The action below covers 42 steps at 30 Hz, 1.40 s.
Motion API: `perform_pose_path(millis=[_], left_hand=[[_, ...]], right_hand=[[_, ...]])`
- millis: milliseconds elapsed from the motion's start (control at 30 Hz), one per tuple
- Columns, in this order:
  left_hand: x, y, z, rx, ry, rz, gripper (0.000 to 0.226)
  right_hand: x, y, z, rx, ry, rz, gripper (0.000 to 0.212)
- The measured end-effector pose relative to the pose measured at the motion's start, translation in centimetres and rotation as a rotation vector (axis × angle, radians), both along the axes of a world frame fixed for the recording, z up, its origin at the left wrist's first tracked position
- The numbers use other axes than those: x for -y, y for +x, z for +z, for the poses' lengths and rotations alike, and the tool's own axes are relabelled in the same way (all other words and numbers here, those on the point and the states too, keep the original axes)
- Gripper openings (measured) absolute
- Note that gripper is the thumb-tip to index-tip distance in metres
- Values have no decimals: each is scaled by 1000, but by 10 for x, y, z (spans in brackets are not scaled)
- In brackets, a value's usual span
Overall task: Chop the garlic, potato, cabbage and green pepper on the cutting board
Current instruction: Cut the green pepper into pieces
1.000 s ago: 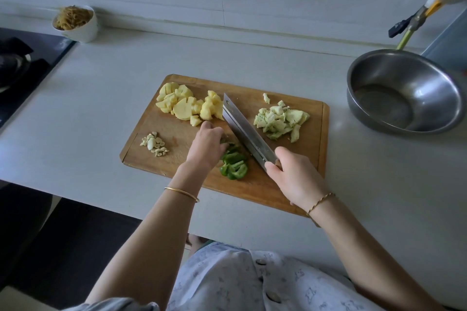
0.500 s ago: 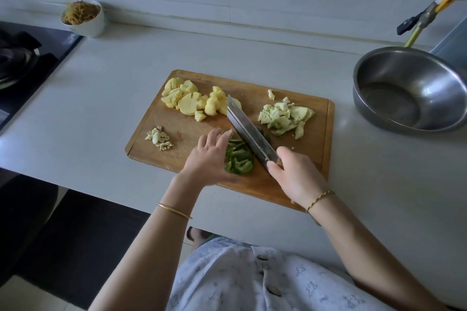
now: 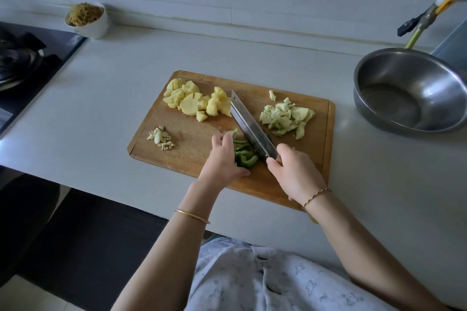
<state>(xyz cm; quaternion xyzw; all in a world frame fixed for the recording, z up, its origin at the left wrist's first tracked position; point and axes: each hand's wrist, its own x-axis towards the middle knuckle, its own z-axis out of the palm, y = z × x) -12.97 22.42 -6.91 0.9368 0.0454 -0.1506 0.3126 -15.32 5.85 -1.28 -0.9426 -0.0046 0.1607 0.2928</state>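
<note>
The pepper [image 3: 244, 157] lies in cut pieces near the middle of the board [image 3: 192, 145], between the two hands. The left hand [image 3: 222, 159] cups it from the left, its fingers [image 3: 228, 137] bent over the far pieces and touching a strip, thumb at the near edge. The right hand [image 3: 295, 174] grips the knife [image 3: 250, 129] with its fingers wrapped tight around the handle, the blade slanting just right of the pepper. Potato [image 3: 197, 102] sits at the far left of the board, cabbage [image 3: 286, 117] at the right and garlic [image 3: 161, 137] at the left edge.
</note>
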Motion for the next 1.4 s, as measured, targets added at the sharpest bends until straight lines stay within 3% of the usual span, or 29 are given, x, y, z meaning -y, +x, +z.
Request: perform_pose_path(millis=[200,533,767,967,1167,1400], left_hand=[[-2,-1,1,-44,-91,55,112],[-16,-2,8,-89,-115,10,98],[-14,4,7,-75,-104,-28,94],[-11,1,8,-48,-109,18,90],[-13,2,14,-54,-114,13,85],[-17,4,11,-10,-157,10,73]], right_hand=[[2,1,-1,15,17,-5,37],[3,0,6,52,68,1,38],[-3,-7,9,-124,224,-68,20],[-17,-14,2,-182,273,-149,28],[-26,-18,5,-182,210,-144,18],[-35,-17,13,-245,116,-149,19]])
